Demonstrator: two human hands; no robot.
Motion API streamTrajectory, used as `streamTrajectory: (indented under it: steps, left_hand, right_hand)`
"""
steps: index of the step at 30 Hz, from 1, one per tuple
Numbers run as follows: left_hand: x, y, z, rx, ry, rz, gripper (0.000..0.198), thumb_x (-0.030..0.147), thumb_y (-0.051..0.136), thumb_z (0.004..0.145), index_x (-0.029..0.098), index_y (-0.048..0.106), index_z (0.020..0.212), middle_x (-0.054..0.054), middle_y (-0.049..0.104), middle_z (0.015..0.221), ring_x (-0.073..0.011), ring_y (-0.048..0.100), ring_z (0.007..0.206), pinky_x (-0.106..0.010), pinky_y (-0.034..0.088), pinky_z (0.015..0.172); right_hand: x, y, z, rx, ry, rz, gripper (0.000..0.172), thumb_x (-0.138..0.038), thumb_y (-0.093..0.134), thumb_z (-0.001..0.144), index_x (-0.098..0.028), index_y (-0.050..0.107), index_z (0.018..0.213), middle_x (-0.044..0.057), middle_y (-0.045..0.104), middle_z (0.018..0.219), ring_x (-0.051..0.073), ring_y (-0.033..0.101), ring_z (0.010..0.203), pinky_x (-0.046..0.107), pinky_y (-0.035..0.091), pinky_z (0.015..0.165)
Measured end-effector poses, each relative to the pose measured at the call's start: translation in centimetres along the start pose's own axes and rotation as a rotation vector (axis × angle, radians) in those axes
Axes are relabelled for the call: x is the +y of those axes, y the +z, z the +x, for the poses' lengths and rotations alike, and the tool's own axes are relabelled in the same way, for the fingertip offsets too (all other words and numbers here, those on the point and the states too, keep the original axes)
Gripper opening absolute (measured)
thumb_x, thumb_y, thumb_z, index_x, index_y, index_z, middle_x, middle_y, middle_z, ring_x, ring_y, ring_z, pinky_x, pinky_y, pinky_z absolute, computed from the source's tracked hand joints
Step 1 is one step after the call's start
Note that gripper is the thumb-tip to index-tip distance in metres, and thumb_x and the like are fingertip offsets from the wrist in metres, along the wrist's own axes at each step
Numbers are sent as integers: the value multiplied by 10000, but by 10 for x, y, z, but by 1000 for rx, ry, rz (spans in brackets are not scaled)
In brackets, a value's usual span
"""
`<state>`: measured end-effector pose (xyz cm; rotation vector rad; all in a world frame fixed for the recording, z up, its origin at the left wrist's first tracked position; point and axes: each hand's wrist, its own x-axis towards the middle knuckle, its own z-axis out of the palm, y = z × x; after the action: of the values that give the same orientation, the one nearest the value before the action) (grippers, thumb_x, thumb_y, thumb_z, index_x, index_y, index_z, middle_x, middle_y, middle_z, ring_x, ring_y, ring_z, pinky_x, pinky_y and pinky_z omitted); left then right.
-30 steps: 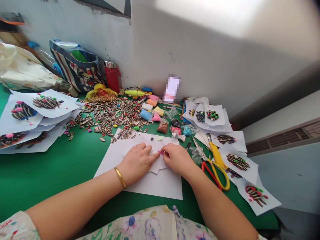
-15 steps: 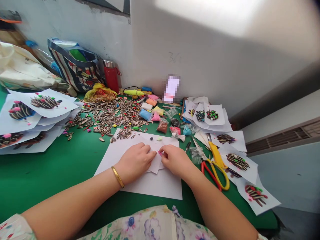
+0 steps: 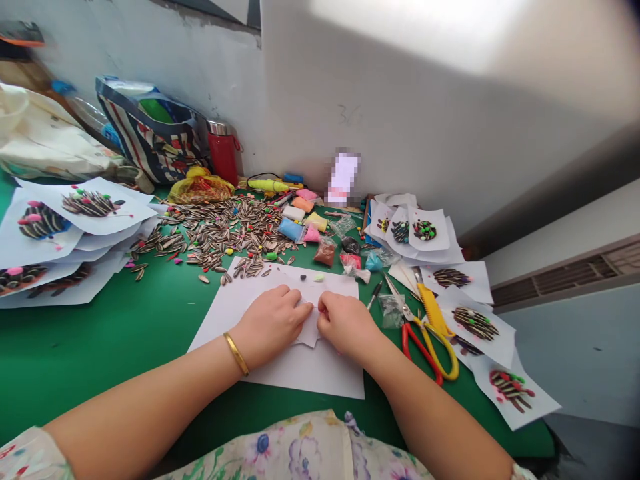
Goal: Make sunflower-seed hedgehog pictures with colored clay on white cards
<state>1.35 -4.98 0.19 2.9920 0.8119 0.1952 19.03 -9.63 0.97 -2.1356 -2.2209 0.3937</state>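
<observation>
My left hand [image 3: 274, 323], with a gold bangle at the wrist, presses on a small white paper [image 3: 307, 337], its fingers curled and its thumb toward the right. That paper lies on a larger white sheet [image 3: 320, 377]. Close beside it, my right hand [image 3: 347, 325] is closed in a pinch above the papers' right side. The bit of pink clay it held a moment ago is hidden behind the fingers. A dark bit of clay [image 3: 303, 277] and a pale green bit [image 3: 319, 278] lie on the sheet beyond my hands.
Striped sunflower seeds [image 3: 215, 230] are heaped behind the sheet, near coloured clay packs [image 3: 291, 229]. Scissors [image 3: 420, 327] and a yellow cutter [image 3: 433, 308] lie at right. Papers with seed pictures [image 3: 90, 217] are stacked at left, others [image 3: 475, 323] at right. A red flask [image 3: 223, 157] stands behind.
My right hand has turned slightly, its fingers closing together, and the pink bit between its fingertips has gone out of sight. My left hand has stayed in place.
</observation>
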Motion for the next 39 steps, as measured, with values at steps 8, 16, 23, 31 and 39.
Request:
streamTrajectory:
  steps: [8,16,23,31,39]
  left_hand:
    - [1,-1,-1,10,4,2,166,221,525,912,214,636,1034,-86,563,871,-242,509,870,-370,434,752]
    - [5,5,-3,9,3,44,353,246,503,928,311,560,1270,-84,565,945,-260,498,905,-387,404,756]
    - [1,5,-2,14,0,20,401,225,498,925,274,533,1321,-82,570,938,-244,500,889,-378,407,764]
    - [3,6,-2,12,-3,41,344,253,514,918,283,572,1256,-83,573,958,-260,503,912,-391,409,756]
    - [-2,2,1,14,-22,17,336,218,487,925,223,575,1249,-75,585,913,-241,507,863,-382,426,775]
  right_hand:
    - [7,-4,2,24,27,23,136,-181,505,850,-216,598,943,27,717,874,187,634,767,280,303,628]
    - [13,-7,3,28,42,102,99,-175,524,827,-215,582,895,14,704,855,162,595,732,258,285,610]
    - [17,-5,4,63,35,102,126,-174,505,831,-221,580,921,10,695,839,163,591,729,256,285,613]
    - [16,-6,4,60,31,99,130,-173,506,826,-224,587,913,5,702,841,164,598,729,257,291,610]
    - [17,-5,5,62,15,90,255,-174,502,841,-227,614,1063,18,724,897,175,623,757,264,313,621]
